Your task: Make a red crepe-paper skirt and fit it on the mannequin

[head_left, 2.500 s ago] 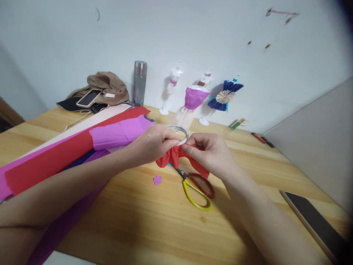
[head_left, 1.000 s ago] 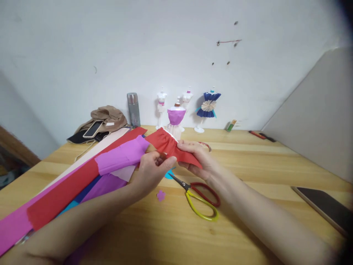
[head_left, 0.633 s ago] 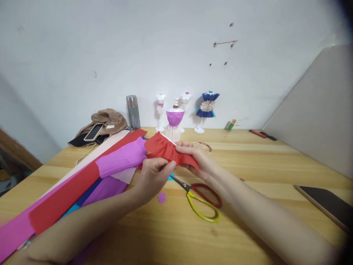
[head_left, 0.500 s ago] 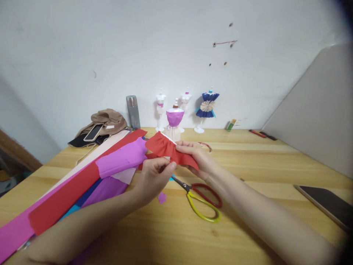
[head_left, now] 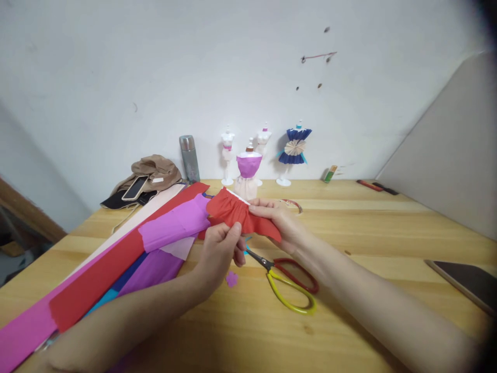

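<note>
A gathered piece of red crepe paper [head_left: 236, 213] with a white strip along its top edge is held up above the wooden table [head_left: 368, 228]. My right hand [head_left: 280, 221] grips it from behind, thumb on the pleated top edge. My left hand [head_left: 220, 252] is closed in a pinch at the paper's lower edge. Red-and-yellow scissors [head_left: 289, 282] lie on the table just below my hands, and a small purple paper flower [head_left: 232, 279] rests beside them.
Long sheets of red, pink, purple and cream crepe paper [head_left: 116, 254] lie at the left. Several small mannequins with paper dresses [head_left: 248, 168] stand at the wall beside a steel flask [head_left: 189, 158]. A tape roll [head_left: 292, 203], phones [head_left: 466, 282] and a brown cloth [head_left: 153, 171] also lie about.
Both hands lifted the red paper off the table and turned it flat toward me. Since half a second ago my left fingers shifted slightly down along its lower edge.
</note>
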The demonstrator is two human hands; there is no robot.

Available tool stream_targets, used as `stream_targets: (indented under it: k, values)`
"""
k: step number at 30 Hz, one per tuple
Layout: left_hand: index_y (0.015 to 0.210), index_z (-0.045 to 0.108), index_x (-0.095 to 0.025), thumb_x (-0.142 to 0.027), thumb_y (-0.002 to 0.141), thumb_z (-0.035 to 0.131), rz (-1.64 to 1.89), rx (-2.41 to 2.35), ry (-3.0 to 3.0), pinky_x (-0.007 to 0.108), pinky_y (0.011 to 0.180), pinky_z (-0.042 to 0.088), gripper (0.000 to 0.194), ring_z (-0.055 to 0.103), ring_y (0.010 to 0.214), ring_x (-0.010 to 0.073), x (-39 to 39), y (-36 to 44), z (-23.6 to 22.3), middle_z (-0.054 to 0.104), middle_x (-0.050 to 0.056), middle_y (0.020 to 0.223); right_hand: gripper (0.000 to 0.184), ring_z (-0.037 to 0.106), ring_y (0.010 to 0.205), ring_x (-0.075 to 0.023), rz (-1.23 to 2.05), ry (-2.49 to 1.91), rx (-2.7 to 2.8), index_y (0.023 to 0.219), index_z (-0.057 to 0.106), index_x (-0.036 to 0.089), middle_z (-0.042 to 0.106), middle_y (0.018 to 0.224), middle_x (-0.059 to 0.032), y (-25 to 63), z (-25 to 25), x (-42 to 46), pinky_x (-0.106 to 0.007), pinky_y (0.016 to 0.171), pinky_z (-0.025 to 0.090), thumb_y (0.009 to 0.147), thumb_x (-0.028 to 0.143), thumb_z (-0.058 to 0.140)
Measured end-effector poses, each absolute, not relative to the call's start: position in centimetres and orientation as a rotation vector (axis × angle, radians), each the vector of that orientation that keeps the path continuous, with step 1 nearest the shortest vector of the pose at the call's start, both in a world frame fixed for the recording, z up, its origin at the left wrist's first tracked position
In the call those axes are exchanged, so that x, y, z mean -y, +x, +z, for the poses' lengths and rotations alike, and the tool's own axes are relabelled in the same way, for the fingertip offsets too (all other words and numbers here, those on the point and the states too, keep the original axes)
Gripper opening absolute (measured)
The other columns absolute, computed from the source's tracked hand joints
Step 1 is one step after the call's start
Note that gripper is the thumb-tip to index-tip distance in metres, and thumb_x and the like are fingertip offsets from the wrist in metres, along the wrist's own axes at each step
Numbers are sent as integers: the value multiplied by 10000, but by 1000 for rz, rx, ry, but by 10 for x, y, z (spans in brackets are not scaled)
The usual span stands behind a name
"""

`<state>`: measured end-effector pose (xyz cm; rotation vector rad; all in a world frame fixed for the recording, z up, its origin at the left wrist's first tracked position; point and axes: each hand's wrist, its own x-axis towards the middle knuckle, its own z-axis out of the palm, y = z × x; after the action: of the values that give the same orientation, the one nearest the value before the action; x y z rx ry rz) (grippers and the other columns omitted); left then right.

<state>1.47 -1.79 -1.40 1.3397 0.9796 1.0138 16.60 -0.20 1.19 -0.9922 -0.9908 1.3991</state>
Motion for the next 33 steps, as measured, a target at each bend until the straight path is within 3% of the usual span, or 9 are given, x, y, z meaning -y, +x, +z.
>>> stream_targets:
  k: [5,8,13,16,19,22,24,27,33]
  values:
    - [738,601,-134,-622,708,648,995,-883,1190,222,370,362,491,473,352,90,18,15,-14,548,-28,539,144,561,556,-145,1432,-971,918,645,654,209,637,623,-18,165,15,4,-283,532,432,603,250,785]
    - [673,567,-148,-595,735,617,1043,-869,1157,222,360,348,455,451,340,85,13,14,-15,540,-24,521,126,554,546,-145,1445,-983,942,637,650,212,628,615,-20,165,16,5,-283,515,418,624,247,770]
    - [598,567,-162,-379,761,565,801,-859,1423,217,381,320,272,457,382,91,29,9,-5,523,-9,518,171,586,589,-159,1421,-964,961,651,636,218,667,668,-29,167,12,1,-293,563,448,608,264,796]
    - [567,561,-177,-303,830,529,631,-686,1861,240,461,376,294,504,476,119,43,0,16,536,14,517,206,607,604,-160,1437,-960,999,674,629,219,679,680,-18,168,7,0,-296,594,460,595,283,809]
    - [698,646,-191,-257,875,513,1045,-567,2339,276,567,422,231,526,573,143,36,-15,40,625,45,633,212,548,536,-126,1441,-1011,1129,718,648,205,644,611,13,166,6,4,-257,523,390,583,270,798]
    - [657,640,-198,-286,871,509,1251,-770,2580,299,659,426,266,548,677,177,8,-30,55,640,51,658,179,386,422,-73,1385,-1114,1391,723,658,185,503,468,67,163,9,12,-230,444,237,599,248,771]
    - [581,589,-194,-294,879,476,944,-875,2565,270,611,398,334,522,628,158,-9,-37,57,587,26,593,150,335,396,-61,1353,-1161,1514,712,643,185,460,443,80,161,12,16,-231,432,191,625,254,743]
    - [496,490,-192,-349,887,461,472,-783,2346,240,463,280,423,381,464,108,-22,-40,51,439,-16,487,124,359,402,-63,1327,-1176,1589,705,628,186,480,458,74,160,14,17,-226,433,215,647,258,710]
    - [442,457,-203,-407,785,630,534,-656,2116,243,371,257,435,337,389,96,-21,-28,36,386,-27,455,138,316,425,-60,1287,-1170,1681,741,637,185,404,449,92,162,14,16,-224,441,221,662,285,690]
